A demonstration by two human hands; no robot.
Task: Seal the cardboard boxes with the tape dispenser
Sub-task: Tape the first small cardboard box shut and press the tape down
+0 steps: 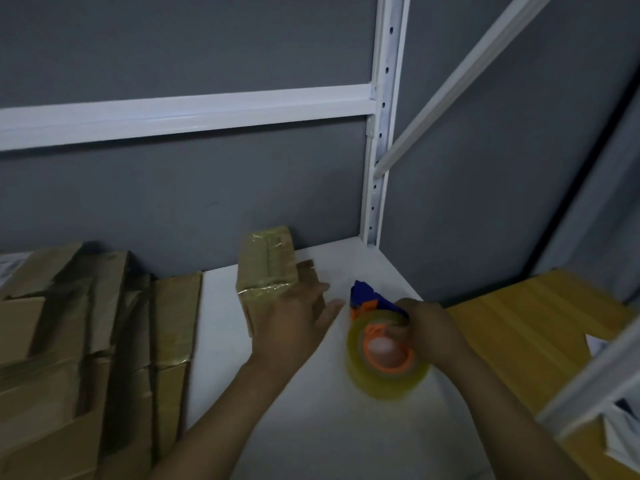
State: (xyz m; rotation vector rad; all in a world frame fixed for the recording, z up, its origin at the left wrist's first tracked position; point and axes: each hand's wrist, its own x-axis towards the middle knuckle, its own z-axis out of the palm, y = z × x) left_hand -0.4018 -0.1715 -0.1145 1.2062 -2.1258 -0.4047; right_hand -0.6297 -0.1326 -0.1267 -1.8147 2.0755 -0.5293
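Head view: right hand (427,327) grips tape dispenser (377,344); left hand (294,323) fingers (313,292) straight, on small box (266,268).

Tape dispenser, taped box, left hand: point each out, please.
Tape dispenser (385,349): head view, on the orange hub of its roll.
Taped box (266,261): head view, on its taped upper face.
Left hand (294,320): head view, on the back of the hand.

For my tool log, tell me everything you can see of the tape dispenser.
The tape dispenser has a blue plastic-looking body, an orange hub and a large roll of clear yellowish tape. It is blurred, low at the white shelf, roll toward the camera. The right hand grips it; the left hand does not touch it.
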